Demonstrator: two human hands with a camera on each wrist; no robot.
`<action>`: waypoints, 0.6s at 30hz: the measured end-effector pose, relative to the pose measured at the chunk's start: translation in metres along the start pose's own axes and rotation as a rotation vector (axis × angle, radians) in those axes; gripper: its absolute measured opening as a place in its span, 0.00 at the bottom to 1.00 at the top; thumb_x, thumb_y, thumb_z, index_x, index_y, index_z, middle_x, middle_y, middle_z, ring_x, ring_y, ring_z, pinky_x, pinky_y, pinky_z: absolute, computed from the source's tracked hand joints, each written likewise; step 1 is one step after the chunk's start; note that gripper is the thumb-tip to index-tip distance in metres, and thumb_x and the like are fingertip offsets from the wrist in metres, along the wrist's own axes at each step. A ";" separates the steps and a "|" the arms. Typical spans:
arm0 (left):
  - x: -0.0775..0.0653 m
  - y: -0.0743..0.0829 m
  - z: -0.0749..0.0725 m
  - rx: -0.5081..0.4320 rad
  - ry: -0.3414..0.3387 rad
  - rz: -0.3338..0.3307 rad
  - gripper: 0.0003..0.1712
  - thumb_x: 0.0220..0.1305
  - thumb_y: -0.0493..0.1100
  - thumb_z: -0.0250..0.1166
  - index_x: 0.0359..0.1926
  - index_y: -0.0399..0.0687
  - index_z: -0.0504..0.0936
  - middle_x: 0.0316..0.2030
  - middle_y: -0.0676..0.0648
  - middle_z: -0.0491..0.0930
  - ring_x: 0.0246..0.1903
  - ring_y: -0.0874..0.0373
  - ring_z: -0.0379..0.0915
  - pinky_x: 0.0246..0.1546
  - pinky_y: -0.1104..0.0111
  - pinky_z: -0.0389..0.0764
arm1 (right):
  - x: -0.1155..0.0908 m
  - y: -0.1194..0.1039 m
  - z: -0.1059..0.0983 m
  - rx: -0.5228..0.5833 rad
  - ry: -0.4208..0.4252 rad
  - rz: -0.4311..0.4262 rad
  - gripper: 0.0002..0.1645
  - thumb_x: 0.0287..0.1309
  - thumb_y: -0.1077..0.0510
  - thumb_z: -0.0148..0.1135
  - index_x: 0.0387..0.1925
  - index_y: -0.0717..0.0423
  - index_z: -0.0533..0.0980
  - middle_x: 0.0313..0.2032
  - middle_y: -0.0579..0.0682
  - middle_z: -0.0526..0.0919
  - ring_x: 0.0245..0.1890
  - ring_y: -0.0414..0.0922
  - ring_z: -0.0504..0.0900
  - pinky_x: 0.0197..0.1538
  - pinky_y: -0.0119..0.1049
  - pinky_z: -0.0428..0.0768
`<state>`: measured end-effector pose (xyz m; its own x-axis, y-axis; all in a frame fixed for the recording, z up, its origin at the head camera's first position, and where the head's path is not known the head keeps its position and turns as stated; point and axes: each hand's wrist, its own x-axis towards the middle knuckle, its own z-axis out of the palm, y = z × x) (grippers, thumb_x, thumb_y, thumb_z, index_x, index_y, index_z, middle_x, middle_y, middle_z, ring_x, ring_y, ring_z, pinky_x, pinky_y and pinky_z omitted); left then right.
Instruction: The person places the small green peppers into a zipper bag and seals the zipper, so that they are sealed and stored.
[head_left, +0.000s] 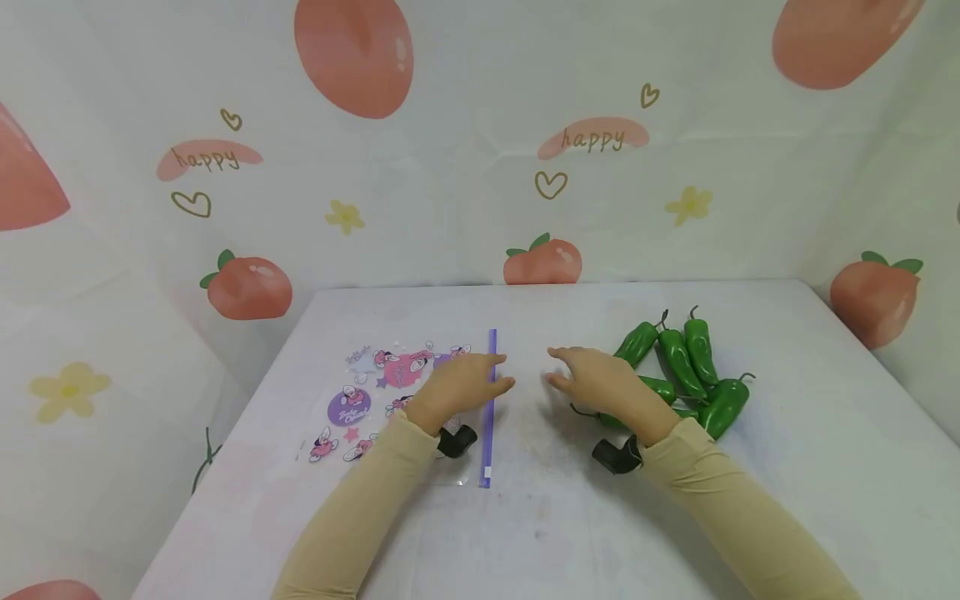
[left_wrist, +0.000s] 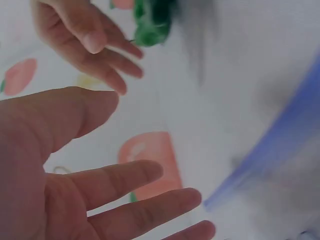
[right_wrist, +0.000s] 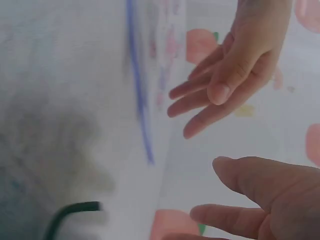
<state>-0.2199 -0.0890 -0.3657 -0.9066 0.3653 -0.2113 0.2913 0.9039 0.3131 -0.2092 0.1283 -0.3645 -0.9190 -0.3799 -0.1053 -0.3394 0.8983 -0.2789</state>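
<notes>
clear pink-print bag [head_left: 375, 410] w/ purple zip [head_left: 487, 446], glossy green peppers [head_left: 681, 362], l hand [head_left: 459, 385] & r hand [head_left: 602, 385], fingers spread

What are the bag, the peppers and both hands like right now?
Clear printed plastic bag with purple zip strip: lying flat; sealed or not, I can't tell.
Shiny green peppers: bunched together, outside the bag.
Left hand: raised, fingers apart, holding nothing.
Right hand: raised near the peppers, holding nothing.
</notes>
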 end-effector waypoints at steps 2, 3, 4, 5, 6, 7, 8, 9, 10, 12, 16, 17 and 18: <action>-0.003 0.000 -0.006 -0.040 -0.003 -0.002 0.32 0.69 0.61 0.55 0.69 0.54 0.68 0.65 0.46 0.71 0.63 0.49 0.69 0.60 0.52 0.72 | -0.001 -0.002 -0.006 0.029 0.013 -0.009 0.33 0.68 0.44 0.54 0.68 0.55 0.66 0.63 0.59 0.73 0.63 0.56 0.72 0.59 0.55 0.74; -0.004 -0.001 -0.010 -0.060 0.000 0.000 0.32 0.69 0.60 0.54 0.69 0.54 0.68 0.64 0.46 0.72 0.61 0.49 0.71 0.59 0.52 0.73 | -0.002 -0.003 -0.009 0.040 0.026 -0.015 0.32 0.68 0.44 0.54 0.68 0.54 0.67 0.62 0.59 0.74 0.63 0.56 0.73 0.59 0.55 0.74; -0.006 -0.002 -0.013 -0.076 0.009 0.004 0.32 0.69 0.60 0.54 0.69 0.54 0.69 0.64 0.46 0.73 0.60 0.49 0.72 0.58 0.52 0.74 | -0.001 -0.004 -0.012 0.055 0.044 -0.024 0.32 0.68 0.44 0.55 0.67 0.54 0.68 0.61 0.58 0.75 0.62 0.56 0.73 0.59 0.54 0.74; -0.007 -0.002 -0.016 -0.093 0.023 0.006 0.32 0.69 0.61 0.55 0.68 0.55 0.69 0.62 0.46 0.74 0.58 0.50 0.74 0.56 0.53 0.75 | -0.001 -0.005 -0.013 0.070 0.065 -0.035 0.31 0.68 0.44 0.55 0.67 0.54 0.69 0.60 0.57 0.76 0.61 0.55 0.74 0.59 0.54 0.74; -0.009 -0.003 -0.020 -0.108 0.039 0.014 0.31 0.69 0.60 0.55 0.68 0.55 0.70 0.61 0.45 0.75 0.57 0.50 0.75 0.55 0.53 0.76 | 0.000 -0.006 -0.015 0.088 0.091 -0.049 0.30 0.68 0.45 0.55 0.66 0.53 0.69 0.59 0.57 0.77 0.60 0.55 0.76 0.58 0.54 0.75; -0.010 -0.004 -0.023 -0.129 0.059 0.021 0.31 0.69 0.60 0.55 0.68 0.55 0.70 0.60 0.45 0.76 0.56 0.49 0.76 0.55 0.53 0.76 | 0.001 -0.007 -0.015 0.116 0.117 -0.059 0.29 0.68 0.45 0.55 0.65 0.52 0.70 0.58 0.55 0.79 0.59 0.54 0.77 0.57 0.53 0.76; -0.010 -0.005 -0.025 -0.148 0.085 0.029 0.30 0.69 0.59 0.55 0.67 0.54 0.71 0.60 0.45 0.76 0.55 0.49 0.76 0.54 0.53 0.76 | 0.003 -0.008 -0.016 0.154 0.139 -0.067 0.28 0.68 0.46 0.56 0.65 0.52 0.70 0.56 0.54 0.80 0.57 0.53 0.78 0.56 0.53 0.76; -0.010 -0.005 -0.027 -0.167 0.111 0.032 0.29 0.69 0.59 0.55 0.67 0.54 0.71 0.60 0.45 0.76 0.55 0.49 0.76 0.54 0.52 0.76 | 0.004 -0.010 -0.015 0.206 0.160 -0.073 0.28 0.67 0.47 0.56 0.65 0.51 0.70 0.55 0.54 0.81 0.57 0.53 0.79 0.55 0.52 0.77; -0.010 -0.006 -0.028 -0.190 0.139 0.032 0.29 0.70 0.58 0.55 0.66 0.54 0.71 0.60 0.45 0.76 0.57 0.48 0.75 0.54 0.52 0.76 | 0.007 -0.012 -0.014 0.263 0.179 -0.084 0.27 0.68 0.48 0.56 0.65 0.51 0.70 0.55 0.54 0.81 0.56 0.53 0.79 0.55 0.52 0.77; -0.008 -0.008 -0.028 -0.251 0.193 0.025 0.28 0.70 0.56 0.55 0.66 0.52 0.72 0.62 0.44 0.74 0.58 0.47 0.73 0.55 0.51 0.76 | 0.012 -0.015 -0.009 0.405 0.197 -0.083 0.28 0.67 0.50 0.57 0.66 0.51 0.68 0.54 0.54 0.81 0.55 0.53 0.80 0.54 0.51 0.78; -0.001 -0.015 -0.020 -0.409 0.277 -0.012 0.26 0.71 0.52 0.55 0.66 0.51 0.72 0.62 0.44 0.73 0.60 0.46 0.72 0.55 0.51 0.76 | 0.025 -0.021 0.006 0.661 0.186 -0.038 0.31 0.67 0.52 0.58 0.68 0.51 0.64 0.57 0.56 0.78 0.56 0.54 0.79 0.55 0.51 0.78; 0.001 -0.017 -0.017 -0.450 0.292 -0.019 0.25 0.71 0.51 0.55 0.65 0.51 0.72 0.61 0.44 0.74 0.59 0.46 0.72 0.55 0.52 0.76 | 0.029 -0.023 0.011 0.705 0.178 -0.020 0.31 0.67 0.52 0.58 0.69 0.51 0.64 0.57 0.56 0.77 0.56 0.54 0.78 0.55 0.51 0.78; 0.003 -0.019 -0.014 -0.492 0.301 -0.029 0.24 0.71 0.50 0.55 0.65 0.51 0.72 0.61 0.44 0.75 0.59 0.47 0.72 0.55 0.52 0.76 | 0.032 -0.024 0.015 0.739 0.170 -0.006 0.32 0.66 0.52 0.59 0.69 0.51 0.63 0.58 0.57 0.77 0.57 0.55 0.78 0.55 0.51 0.78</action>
<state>-0.2328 -0.1078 -0.3592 -0.9801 0.1971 0.0239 0.1536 0.6764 0.7203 -0.2278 0.0909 -0.3759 -0.9561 -0.2915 0.0300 -0.1767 0.4919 -0.8525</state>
